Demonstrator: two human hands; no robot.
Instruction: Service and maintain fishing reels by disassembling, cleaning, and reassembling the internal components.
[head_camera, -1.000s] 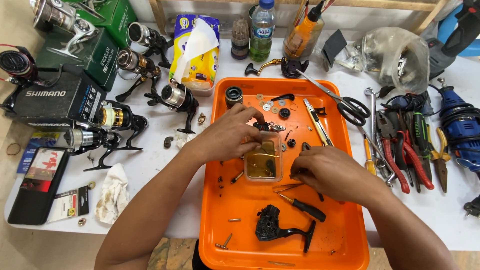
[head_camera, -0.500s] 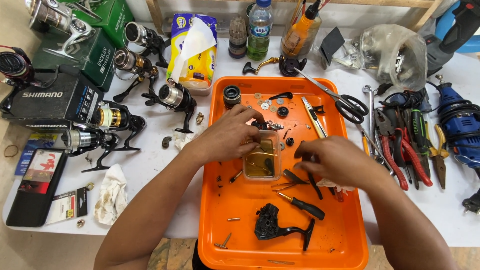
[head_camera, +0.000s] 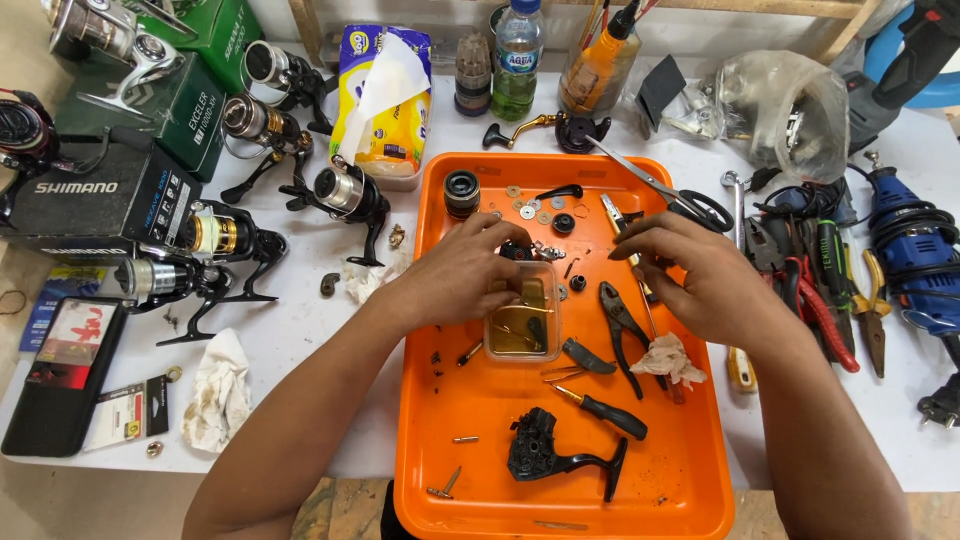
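Note:
My left hand (head_camera: 465, 278) reaches into the orange tray (head_camera: 480, 420), its fingers curled onto the far rim of a small clear container (head_camera: 522, 322) of brownish liquid. My right hand (head_camera: 692, 275) hovers over the tray's right side with its fingers apart and nothing in them. Just below it lie black pliers (head_camera: 620, 322) and a crumpled tissue (head_camera: 668, 358). Small washers and screws (head_camera: 528, 208) are scattered at the tray's far end. A black reel body with a handle (head_camera: 548, 458) and a small screwdriver (head_camera: 605, 410) lie nearer to me.
Several fishing reels (head_camera: 340, 195) and reel boxes (head_camera: 95, 190) stand on the left. A tissue pack (head_camera: 385, 110), bottles (head_camera: 518, 60) and scissors (head_camera: 665, 190) are behind the tray. Pliers and cutters (head_camera: 825, 300) and a blue power tool (head_camera: 915, 250) lie on the right. A stained rag (head_camera: 220, 390) lies front left.
My right hand has left the pliers and moved up and to the right; the pliers now lie uncovered on the tray. My left hand has stayed at the container.

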